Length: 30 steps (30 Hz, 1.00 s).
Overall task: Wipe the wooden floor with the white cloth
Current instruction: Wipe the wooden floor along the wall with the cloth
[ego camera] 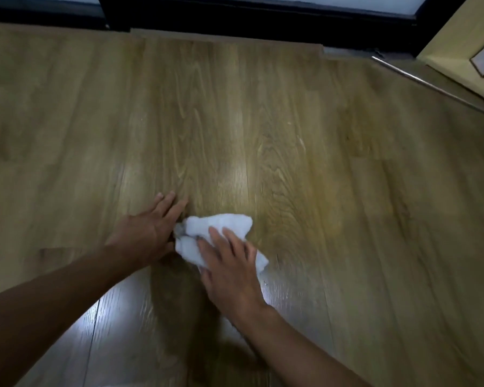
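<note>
Evidently mid-wipe: white cloth lies bunched on the wooden floor, low centre of the view, pinned under the right hand; right fingers straight and a little spread, pressing flat on the cloth's near half, not curled round it; left hand flat on the boards just beside the cloth's left edge, fingers straight and close together, probably a brace for body weight; left thumb hidden by the cloth fold, so cannot tell whether it touches or nips the fabric; judged step: rubbing the patch right in front of the person, with wide floor ahead to cover; next move likely calls for firm downward pressure and a sweep along the planks, cloth spread under the palm so it does not ball up; far boards blurred, no dirt or wet streaks readable; glare patches near the forearms hide the grain; dark door frame and metal rail cut off at top and right; both arms cropped at the bottom.
</note>
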{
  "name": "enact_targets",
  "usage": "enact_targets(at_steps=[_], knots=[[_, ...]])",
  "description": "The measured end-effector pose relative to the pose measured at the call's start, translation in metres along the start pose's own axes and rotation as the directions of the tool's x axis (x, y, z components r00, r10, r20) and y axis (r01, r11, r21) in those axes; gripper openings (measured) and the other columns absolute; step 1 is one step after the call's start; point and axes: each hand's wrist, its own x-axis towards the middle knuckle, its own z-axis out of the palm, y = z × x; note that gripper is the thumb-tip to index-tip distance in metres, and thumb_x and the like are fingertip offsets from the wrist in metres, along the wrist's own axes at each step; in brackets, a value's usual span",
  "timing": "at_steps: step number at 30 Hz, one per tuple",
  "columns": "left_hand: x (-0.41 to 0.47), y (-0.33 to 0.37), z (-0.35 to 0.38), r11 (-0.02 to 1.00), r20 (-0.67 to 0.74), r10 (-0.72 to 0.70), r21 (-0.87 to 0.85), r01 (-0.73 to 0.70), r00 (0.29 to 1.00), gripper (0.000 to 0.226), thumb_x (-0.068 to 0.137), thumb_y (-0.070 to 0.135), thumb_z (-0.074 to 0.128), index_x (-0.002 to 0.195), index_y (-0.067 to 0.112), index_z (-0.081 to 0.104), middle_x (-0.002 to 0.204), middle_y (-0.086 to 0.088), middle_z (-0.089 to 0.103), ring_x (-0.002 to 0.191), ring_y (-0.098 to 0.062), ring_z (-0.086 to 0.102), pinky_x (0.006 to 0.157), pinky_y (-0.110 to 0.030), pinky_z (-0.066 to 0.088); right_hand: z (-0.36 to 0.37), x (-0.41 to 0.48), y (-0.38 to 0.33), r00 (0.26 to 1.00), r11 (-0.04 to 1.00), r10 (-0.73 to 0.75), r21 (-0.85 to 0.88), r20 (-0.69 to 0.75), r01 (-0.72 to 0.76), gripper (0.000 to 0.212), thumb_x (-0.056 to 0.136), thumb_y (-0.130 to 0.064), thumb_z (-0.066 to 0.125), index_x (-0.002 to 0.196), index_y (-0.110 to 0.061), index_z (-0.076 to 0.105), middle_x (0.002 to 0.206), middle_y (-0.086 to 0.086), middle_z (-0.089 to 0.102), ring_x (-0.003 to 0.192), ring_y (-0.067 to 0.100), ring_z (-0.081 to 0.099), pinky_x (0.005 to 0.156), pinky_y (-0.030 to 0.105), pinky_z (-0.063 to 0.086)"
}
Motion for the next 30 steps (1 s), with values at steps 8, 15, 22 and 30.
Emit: enact_targets(at_steps=[8, 15, 22, 30], knots=[[-0.017, -0.018, -0.007, 0.995, -0.004, 0.045, -0.089, -0.045, 0.999, 0.092, 0.079, 0.055, 0.063, 0.150, 0.012, 0.022, 0.158, -0.015, 0.011, 0.145, -0.028, 0.017, 0.115, -0.036, 0.027, -0.010, 0.101, 0.039, 0.962, 0.957, 0.273, 0.098, 0.011, -0.273, 0.044, 0.096, -0.030, 0.040, 0.141, -0.032, 0.038, 0.155, -0.009, 0.028, 0.144, 0.018, 0.018, 0.103, 0.043, 0.019], [-0.038, -0.047, -0.013, 0.992, 0.045, -0.064, -0.106, 0.069, 0.997, 0.087, 0.081, 0.042, 0.069, 0.149, 0.014, 0.023, 0.156, -0.019, 0.016, 0.141, -0.032, 0.028, 0.108, -0.040, 0.035, 0.010, 0.022, -0.030, 0.965, 0.967, -0.242, 0.103, 0.096, 0.232, 0.055, 0.087, -0.032, 0.024, 0.139, -0.029, 0.044, 0.153, -0.003, 0.035, 0.143, 0.022, 0.027, 0.111, 0.047, 0.021], [-0.052, -0.055, -0.006, 0.995, 0.047, -0.077, -0.055, 0.080, 0.996, 0.089, 0.077, 0.054, 0.067, 0.149, 0.021, 0.024, 0.156, -0.017, 0.017, 0.142, -0.030, 0.025, 0.110, -0.042, 0.035, -0.006, 0.115, 0.013, 0.998, 0.990, 0.031, 0.137, 0.059, -0.039, 0.046, 0.094, -0.025, 0.047, 0.139, -0.035, 0.043, 0.152, -0.011, 0.036, 0.143, 0.014, 0.026, 0.096, 0.037, 0.021], [-0.077, -0.085, -0.016, 0.985, 0.137, -0.167, -0.026, 0.173, 0.976, 0.093, 0.083, 0.050, 0.063, 0.152, 0.020, 0.009, 0.156, -0.021, 0.011, 0.144, -0.033, 0.017, 0.114, -0.040, 0.027, 0.028, 0.045, -0.057, 0.959, 0.951, -0.282, 0.142, 0.040, 0.274, 0.047, 0.085, -0.028, 0.053, 0.132, -0.028, 0.050, 0.147, -0.002, 0.044, 0.137, 0.024, 0.039, 0.104, 0.049, 0.033]])
